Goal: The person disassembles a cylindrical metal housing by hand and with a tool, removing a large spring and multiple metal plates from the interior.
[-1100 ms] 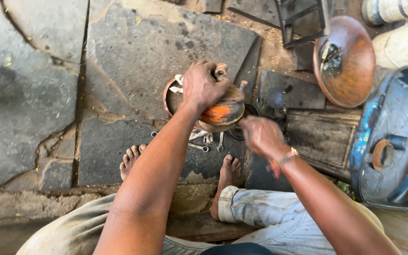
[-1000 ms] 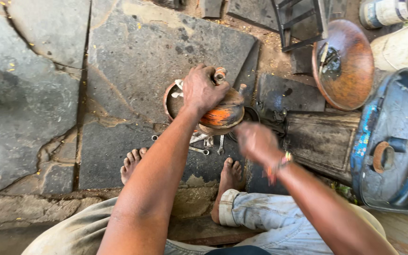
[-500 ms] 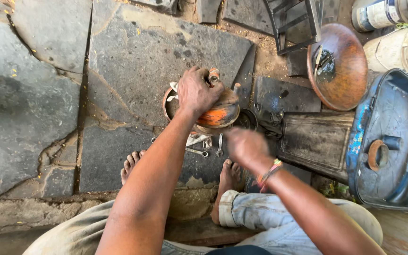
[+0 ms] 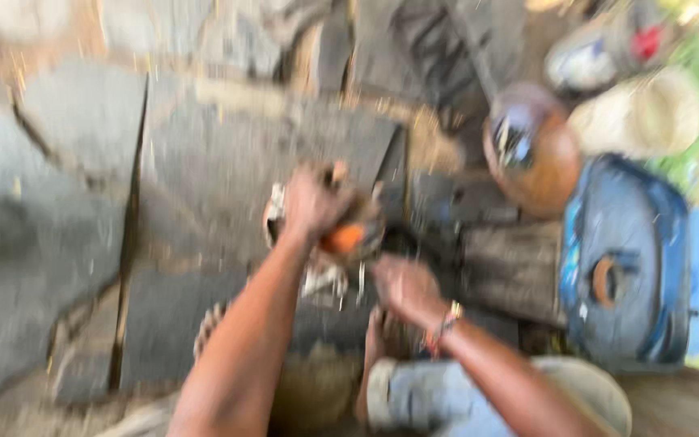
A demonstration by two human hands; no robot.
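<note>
The whole head view is blurred by motion. My left hand reaches forward and clasps the top of a rusty round metal part with an orange patch, which stands on the stone ground. My right hand, with a bracelet at the wrist, hovers just right of and below that part. The blur hides its fingers, and I see nothing clearly in it. Small metal tools lie under the part.
My bare feet rest on cracked stone slabs. To the right are a dark wooden block, a rusty round dish, a large blue round housing and a pale bucket.
The camera has swung, so everything sits lower in the view and is blurred. My right hand has drawn slightly nearer the round part. My left hand stays on it.
</note>
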